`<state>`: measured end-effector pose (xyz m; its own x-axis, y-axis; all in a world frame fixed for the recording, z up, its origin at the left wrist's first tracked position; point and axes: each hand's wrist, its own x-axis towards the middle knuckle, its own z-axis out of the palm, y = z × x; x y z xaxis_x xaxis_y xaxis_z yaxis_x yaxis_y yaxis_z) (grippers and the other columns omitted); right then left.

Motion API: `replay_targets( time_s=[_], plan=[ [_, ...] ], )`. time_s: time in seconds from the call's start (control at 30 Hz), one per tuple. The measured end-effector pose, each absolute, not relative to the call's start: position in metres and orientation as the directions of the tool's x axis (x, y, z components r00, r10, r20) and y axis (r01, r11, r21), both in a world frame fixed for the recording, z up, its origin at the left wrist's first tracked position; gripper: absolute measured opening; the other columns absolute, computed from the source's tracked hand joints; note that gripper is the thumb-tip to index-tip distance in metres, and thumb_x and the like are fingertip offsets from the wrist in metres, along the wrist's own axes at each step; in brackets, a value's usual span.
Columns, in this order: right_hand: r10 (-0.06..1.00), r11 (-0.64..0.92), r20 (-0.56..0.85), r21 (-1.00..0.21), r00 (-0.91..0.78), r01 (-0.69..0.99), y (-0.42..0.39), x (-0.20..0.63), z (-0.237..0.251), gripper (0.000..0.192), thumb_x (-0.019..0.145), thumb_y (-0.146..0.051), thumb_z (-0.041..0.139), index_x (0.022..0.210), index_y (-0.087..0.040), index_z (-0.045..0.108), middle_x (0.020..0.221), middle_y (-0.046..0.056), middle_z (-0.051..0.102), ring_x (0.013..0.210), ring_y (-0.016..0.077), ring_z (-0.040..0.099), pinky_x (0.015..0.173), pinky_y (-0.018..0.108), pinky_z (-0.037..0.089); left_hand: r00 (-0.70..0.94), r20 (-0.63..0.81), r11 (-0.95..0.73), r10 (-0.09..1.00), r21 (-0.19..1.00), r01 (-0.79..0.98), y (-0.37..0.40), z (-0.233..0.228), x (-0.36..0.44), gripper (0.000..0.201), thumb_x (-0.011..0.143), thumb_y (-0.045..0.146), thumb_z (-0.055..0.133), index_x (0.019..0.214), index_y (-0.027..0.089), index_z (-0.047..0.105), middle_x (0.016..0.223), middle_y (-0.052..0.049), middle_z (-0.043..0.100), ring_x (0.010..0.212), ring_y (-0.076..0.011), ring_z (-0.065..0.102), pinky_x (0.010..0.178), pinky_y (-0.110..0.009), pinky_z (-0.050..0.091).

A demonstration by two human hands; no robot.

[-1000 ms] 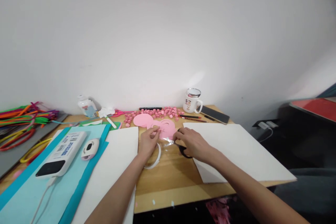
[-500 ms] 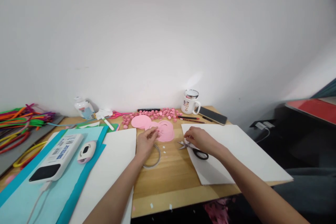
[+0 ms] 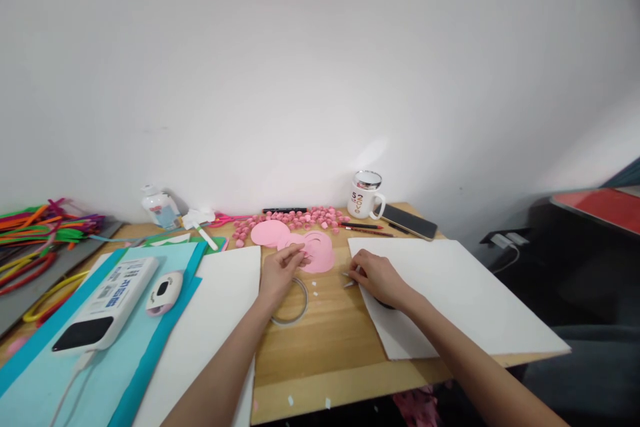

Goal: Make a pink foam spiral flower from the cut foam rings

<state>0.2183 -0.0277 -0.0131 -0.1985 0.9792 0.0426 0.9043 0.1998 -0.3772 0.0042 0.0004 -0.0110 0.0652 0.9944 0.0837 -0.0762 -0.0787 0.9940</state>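
Observation:
My left hand (image 3: 281, 273) has its fingertips pinched together at the near edge of the pink paper cut-out (image 3: 320, 255), holding a small bit of tape that is too small to make out. A ring of clear tape (image 3: 293, 310) lies on the wooden table just under that hand. My right hand (image 3: 379, 278) is curled over the scissors (image 3: 347, 279) at the left edge of a white sheet (image 3: 460, 290). Only the blade tips poke out to the left; the black handle is hidden under the palm.
A pink paper disc (image 3: 269, 233) and several pink paper bits (image 3: 300, 217) lie behind the cut-out. At the back stand a mug (image 3: 367, 194), a phone (image 3: 409, 221), pencils (image 3: 361, 227) and a black marker (image 3: 285, 210). Left: power bank (image 3: 107, 303), blue sheets (image 3: 60, 373), pipe cleaners (image 3: 40, 227).
The tape strip stretched between both hands was cut. My right hand laid the scissors on the white sheet, then slid over them. My left hand stayed at the pink cut-out.

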Motion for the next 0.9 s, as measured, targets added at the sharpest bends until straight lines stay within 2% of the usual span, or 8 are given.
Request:
replay_targets(
  time_s=[0.17, 0.3, 0.37, 0.5, 0.6, 0.7, 0.8, 0.9],
  plan=[
    [0.977, 0.212, 0.056, -0.282, -0.205, 0.936, -0.029, 0.217, -0.016, 0.017, 0.083, -0.020, 0.043, 0.078, -0.016, 0.058, 0.087, 0.006, 0.057, 0.066, 0.0133, 0.054, 0.063, 0.024, 0.034, 0.091, 0.091, -0.082, 0.992, 0.992, -0.096, 0.001, -0.012, 0.005, 0.023, 0.062, 0.026, 0.067, 0.081, 0.013, 0.065, 0.064, -0.003, 0.069, 0.063, -0.0193, 0.067, 0.065, -0.030, 0.052],
    [0.978, 0.207, 0.071, -0.273, -0.195, 0.939, -0.031, 0.216, -0.020, 0.016, 0.084, -0.020, 0.040, 0.079, -0.016, 0.055, 0.088, 0.006, 0.056, 0.067, 0.0136, 0.053, 0.062, 0.025, 0.033, 0.065, 0.081, -0.077, 0.995, 0.995, -0.065, 0.002, -0.016, 0.006, 0.022, 0.062, 0.023, 0.066, 0.081, 0.012, 0.065, 0.070, -0.005, 0.070, 0.062, -0.0187, 0.067, 0.065, -0.030, 0.053],
    [0.980, 0.198, 0.094, -0.310, -0.177, 0.930, -0.031, 0.217, -0.022, 0.015, 0.084, -0.019, 0.038, 0.079, -0.016, 0.053, 0.087, 0.005, 0.056, 0.066, 0.0135, 0.053, 0.061, 0.025, 0.034, 0.051, 0.085, -0.083, 0.995, 0.996, -0.040, 0.003, -0.019, 0.006, 0.021, 0.063, 0.022, 0.065, 0.082, 0.012, 0.065, 0.076, -0.006, 0.071, 0.067, -0.0196, 0.067, 0.066, -0.030, 0.053],
    [0.983, 0.179, 0.129, -0.512, -0.131, 0.840, -0.031, 0.221, -0.021, 0.012, 0.082, -0.019, 0.038, 0.078, -0.018, 0.050, 0.079, 0.002, 0.054, 0.063, 0.0122, 0.052, 0.061, 0.025, 0.038, 0.065, 0.115, -0.116, 0.991, 0.993, 0.011, 0.004, -0.026, 0.006, 0.022, 0.065, 0.023, 0.063, 0.084, 0.012, 0.065, 0.082, -0.008, 0.071, 0.074, -0.0213, 0.067, 0.068, -0.032, 0.053],
    [0.978, 0.210, 0.152, -0.694, -0.145, 0.689, -0.033, 0.215, -0.015, 0.011, 0.078, -0.024, 0.045, 0.070, -0.018, 0.050, 0.075, 0.001, 0.051, 0.062, 0.0120, 0.052, 0.062, 0.027, 0.041, 0.093, 0.133, -0.139, 0.987, 0.989, 0.053, 0.003, -0.028, 0.006, 0.023, 0.066, 0.023, 0.061, 0.086, 0.012, 0.065, 0.083, -0.009, 0.071, 0.075, -0.0212, 0.067, 0.070, -0.033, 0.053],
    [0.989, 0.136, 0.104, -0.921, -0.105, 0.366, -0.034, 0.194, -0.005, 0.019, 0.076, -0.035, 0.050, 0.070, -0.017, 0.050, 0.067, -0.001, 0.049, 0.061, 0.0126, 0.053, 0.058, 0.026, 0.046, 0.111, 0.143, -0.153, 0.984, 0.984, 0.087, 0.002, -0.027, 0.006, 0.024, 0.067, 0.024, 0.061, 0.088, 0.012, 0.065, 0.084, -0.009, 0.071, 0.075, -0.0212, 0.067, 0.071, -0.033, 0.053],
    [0.990, 0.116, 0.108, -0.989, -0.092, 0.087, -0.032, 0.167, 0.003, 0.027, 0.070, -0.042, 0.057, 0.064, -0.015, 0.053, 0.063, -0.002, 0.049, 0.063, 0.0121, 0.052, 0.066, 0.029, 0.049, 0.113, 0.151, -0.164, 0.982, 0.980, 0.112, 0.000, -0.024, 0.006, 0.025, 0.067, 0.024, 0.061, 0.089, 0.013, 0.066, 0.084, -0.009, 0.071, 0.075, -0.0207, 0.067, 0.070, -0.032, 0.053],
    [0.996, 0.064, 0.068, -0.996, -0.066, -0.060, -0.027, 0.148, 0.002, 0.031, 0.063, -0.044, 0.063, 0.064, -0.014, 0.058, 0.061, -0.001, 0.053, 0.063, 0.0126, 0.053, 0.071, 0.032, 0.049, 0.103, 0.167, -0.179, 0.981, 0.977, 0.119, -0.001, -0.021, 0.006, 0.024, 0.066, 0.024, 0.061, 0.088, 0.015, 0.067, 0.083, -0.007, 0.071, 0.071, -0.0197, 0.067, 0.068, -0.030, 0.053]
  ],
)
